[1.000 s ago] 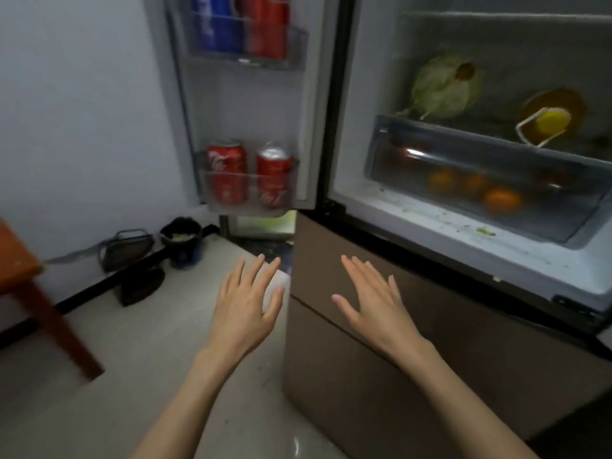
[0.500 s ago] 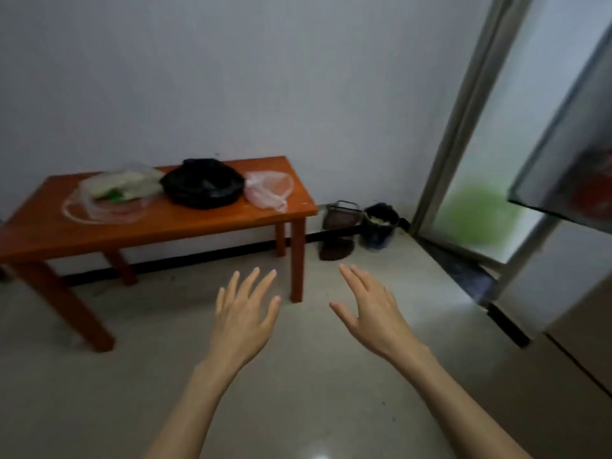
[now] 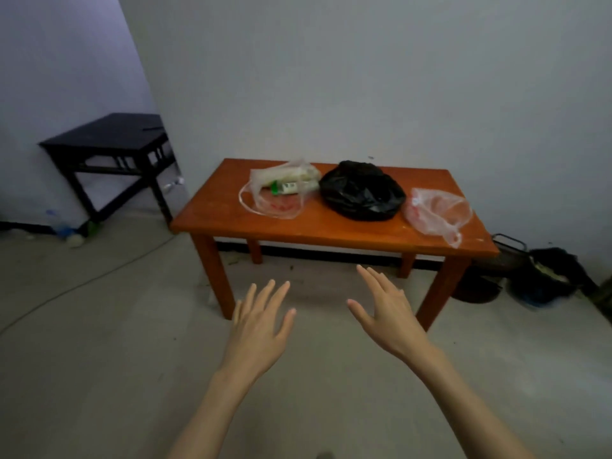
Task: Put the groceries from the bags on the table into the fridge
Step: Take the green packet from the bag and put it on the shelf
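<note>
Orange-brown table (image 3: 215, 220), glossy black bag (image 3: 362, 192), black side table (image 3: 109, 137).

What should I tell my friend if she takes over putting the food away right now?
Left hand: open, empty, held over the floor.
Right hand: open, empty, beside it.
On the orange wooden table: a clear plastic bag of packaged greens, a crumpled black plastic bag, and a thin pinkish plastic bag.
Done: nothing being carried.
Left: take the bags' groceries to the fridge, which is out of view.

Pretty dim and flat, soft all over, wide-angle warp at the edges, faint shadow under the surface (image 3: 212, 223).
</note>
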Tool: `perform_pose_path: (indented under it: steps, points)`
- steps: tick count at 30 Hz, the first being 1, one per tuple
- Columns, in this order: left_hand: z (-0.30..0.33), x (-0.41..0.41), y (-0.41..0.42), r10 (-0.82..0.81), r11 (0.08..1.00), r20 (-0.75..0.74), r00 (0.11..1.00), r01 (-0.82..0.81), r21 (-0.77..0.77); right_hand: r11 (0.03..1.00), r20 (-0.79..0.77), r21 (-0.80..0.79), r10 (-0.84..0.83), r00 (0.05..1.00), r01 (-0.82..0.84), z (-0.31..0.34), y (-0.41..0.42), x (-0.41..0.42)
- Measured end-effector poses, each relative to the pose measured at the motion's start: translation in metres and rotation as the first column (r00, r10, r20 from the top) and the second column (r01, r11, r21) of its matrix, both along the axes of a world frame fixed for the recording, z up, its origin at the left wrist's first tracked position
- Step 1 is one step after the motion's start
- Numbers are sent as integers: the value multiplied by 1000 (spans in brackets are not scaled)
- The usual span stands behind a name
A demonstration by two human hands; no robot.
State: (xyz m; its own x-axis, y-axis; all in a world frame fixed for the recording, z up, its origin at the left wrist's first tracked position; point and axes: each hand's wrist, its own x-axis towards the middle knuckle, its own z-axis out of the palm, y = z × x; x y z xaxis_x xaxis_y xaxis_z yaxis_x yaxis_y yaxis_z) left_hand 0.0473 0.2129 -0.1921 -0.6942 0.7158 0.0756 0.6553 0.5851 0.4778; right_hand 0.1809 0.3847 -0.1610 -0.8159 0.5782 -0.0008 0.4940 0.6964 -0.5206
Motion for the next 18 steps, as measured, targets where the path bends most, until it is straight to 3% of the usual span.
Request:
perform_pose_path:
  steps: [9, 18]
  points:
    - [13, -195, 85, 38, 999, -34, 999, -38, 7, 997, -51, 33, 75, 996, -74, -3, 88, -198]
    - [-19, -323, 144, -4, 994, 36, 999, 8, -109, 994, 36, 17, 108, 993, -109, -23, 147, -336]
